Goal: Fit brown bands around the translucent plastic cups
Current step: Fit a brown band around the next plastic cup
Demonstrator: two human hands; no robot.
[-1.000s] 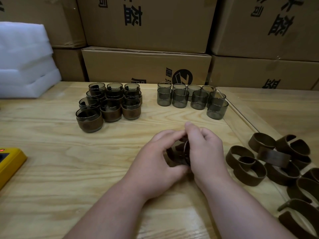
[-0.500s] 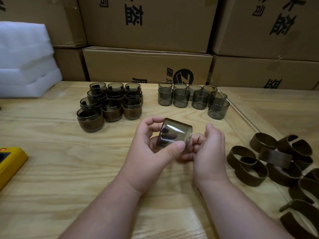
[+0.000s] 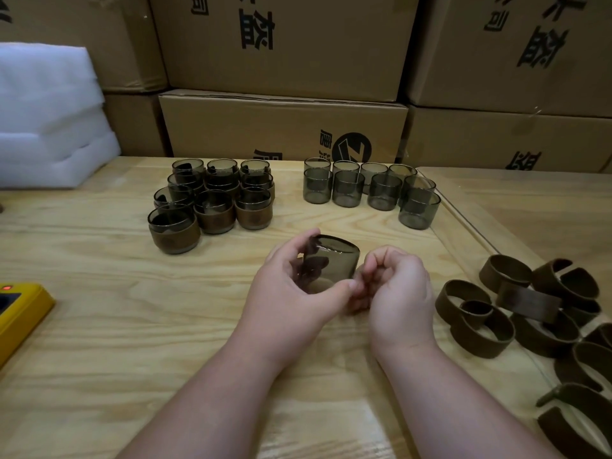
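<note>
A: Cups with bands on (image 3: 212,202) are standing in a cluster at the back left of the worktop (image 3: 99,293), roughly a dozen, so a good share looks done.

B: And what is waiting?

A: Nine bare cups (image 3: 367,190) are sitting just right of them, and loose bands (image 3: 530,303) are lying at the far right. The left hand (image 3: 291,289) is gripping one bare cup (image 3: 331,263), tilted, above the worktop. The right hand (image 3: 397,289) is curling beside it; whether that grip is holding anything, I cannot tell.
</note>
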